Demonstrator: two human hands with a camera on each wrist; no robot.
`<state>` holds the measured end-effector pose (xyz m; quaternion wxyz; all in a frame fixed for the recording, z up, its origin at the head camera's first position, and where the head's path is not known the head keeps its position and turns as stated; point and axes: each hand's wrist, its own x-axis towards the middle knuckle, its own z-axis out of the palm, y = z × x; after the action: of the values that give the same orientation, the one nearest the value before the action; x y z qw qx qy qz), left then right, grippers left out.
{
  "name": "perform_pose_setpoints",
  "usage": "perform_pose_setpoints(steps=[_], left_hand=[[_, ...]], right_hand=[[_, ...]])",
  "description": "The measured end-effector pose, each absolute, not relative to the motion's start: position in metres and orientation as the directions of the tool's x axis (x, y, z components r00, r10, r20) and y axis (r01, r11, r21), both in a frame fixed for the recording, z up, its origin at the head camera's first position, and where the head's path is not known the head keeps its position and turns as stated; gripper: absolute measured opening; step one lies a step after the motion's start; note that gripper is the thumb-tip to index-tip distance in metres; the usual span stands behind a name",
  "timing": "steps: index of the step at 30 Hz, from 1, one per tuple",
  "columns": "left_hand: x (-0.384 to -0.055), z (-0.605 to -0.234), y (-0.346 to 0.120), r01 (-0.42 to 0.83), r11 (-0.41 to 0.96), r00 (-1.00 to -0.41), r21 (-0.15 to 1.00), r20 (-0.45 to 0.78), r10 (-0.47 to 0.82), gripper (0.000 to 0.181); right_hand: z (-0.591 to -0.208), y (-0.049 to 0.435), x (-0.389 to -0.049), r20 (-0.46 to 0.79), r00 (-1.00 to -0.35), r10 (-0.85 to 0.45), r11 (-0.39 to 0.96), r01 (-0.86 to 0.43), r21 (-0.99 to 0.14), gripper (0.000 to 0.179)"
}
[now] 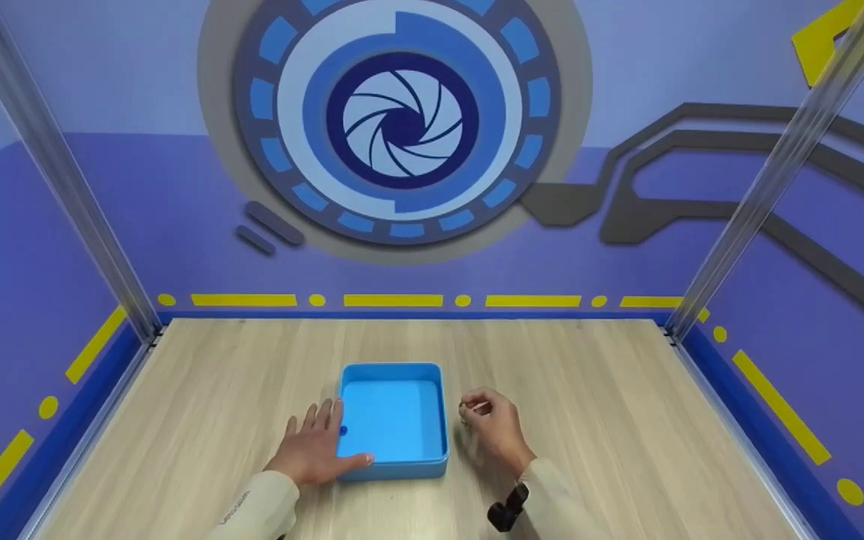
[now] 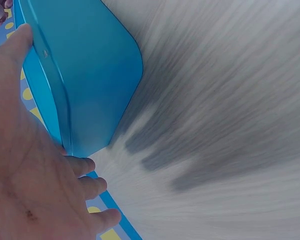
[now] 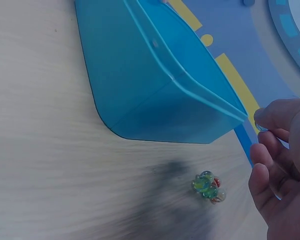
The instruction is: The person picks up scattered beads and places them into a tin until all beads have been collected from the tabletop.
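A light blue square box (image 1: 393, 470) with no lid stands on the table. My left hand (image 1: 313, 448) lies along its left side with fingers straight, the thumb reaching over the front rim. Inside the box, by the left wall, is a small dark blue round spot (image 1: 343, 430), perhaps a marble. Just beyond the right side, my right hand (image 1: 493, 426) pinches a clear glass marble (image 3: 260, 119) between thumb and forefinger. Below that hand, a cluster of several glass marbles (image 3: 208, 186), some greenish and one reddish, sits on the table; the hand mostly hides it in the head view.
The wooden table (image 1: 597, 390) extends around the box. A blue-purple printed wall (image 1: 162, 225) rises behind it, and metal posts (image 1: 747, 195) stand at the back corners. A black device (image 1: 508, 508) is strapped at the right sleeve.
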<state>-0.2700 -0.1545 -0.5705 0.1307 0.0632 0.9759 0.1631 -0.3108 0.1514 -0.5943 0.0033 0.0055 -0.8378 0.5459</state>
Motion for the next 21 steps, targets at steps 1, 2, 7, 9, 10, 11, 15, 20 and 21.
perform_pose_setpoints(steps=[1,2,7,9,10,11,15,20,21], left_hand=[[-0.2699,-0.5704,-0.1545,0.081,0.939,-0.958,0.335,-0.235,0.166,0.115],[-0.2698,-0.5703,-0.1545,0.081,0.939,-0.958,0.335,-0.234,0.166,0.115],[-0.2691,-0.5691,-0.1543,0.075,0.938,-0.957,0.337,-0.238,0.163,0.115],[-0.2690,-0.5688,-0.1541,0.072,0.938,-0.957,0.339,-0.241,0.161,0.115],[-0.2689,-0.5687,-0.1539,0.071,0.938,-0.957,0.338,-0.242,0.160,0.115],[-0.2690,-0.5686,-0.1537,0.071,0.938,-0.957,0.338,-0.242,0.159,0.114],[-0.2695,-0.5692,-0.1532,0.071,0.940,-0.958,0.335,-0.239,0.158,0.114],[-0.2699,-0.5701,-0.1537,0.069,0.939,-0.957,0.336,-0.245,0.158,0.114],[-0.2699,-0.5702,-0.1538,0.069,0.940,-0.957,0.335,-0.245,0.157,0.114]], right_hand=[[-0.5943,0.1513,-0.3109,0.012,-1.000,-0.006,0.403,-0.014,-0.915,0.010],[-0.5940,0.1511,-0.3111,0.013,-1.000,-0.006,0.402,-0.015,-0.916,0.010],[-0.5931,0.1505,-0.3110,0.015,-1.000,-0.011,0.396,-0.018,-0.918,0.009],[-0.5927,0.1500,-0.3107,0.016,-1.000,-0.010,0.393,-0.018,-0.919,0.009],[-0.5924,0.1497,-0.3106,0.023,-1.000,-0.010,0.394,-0.025,-0.919,0.009],[-0.5923,0.1495,-0.3106,0.032,-0.999,-0.010,0.398,-0.033,-0.917,0.009],[-0.5922,0.1486,-0.3105,0.073,-0.997,-0.014,0.404,-0.072,-0.912,0.008],[-0.5935,0.1482,-0.3111,0.089,-0.996,-0.019,0.395,-0.089,-0.914,0.008],[-0.5937,0.1481,-0.3112,0.089,-0.996,-0.020,0.393,-0.089,-0.915,0.008]])
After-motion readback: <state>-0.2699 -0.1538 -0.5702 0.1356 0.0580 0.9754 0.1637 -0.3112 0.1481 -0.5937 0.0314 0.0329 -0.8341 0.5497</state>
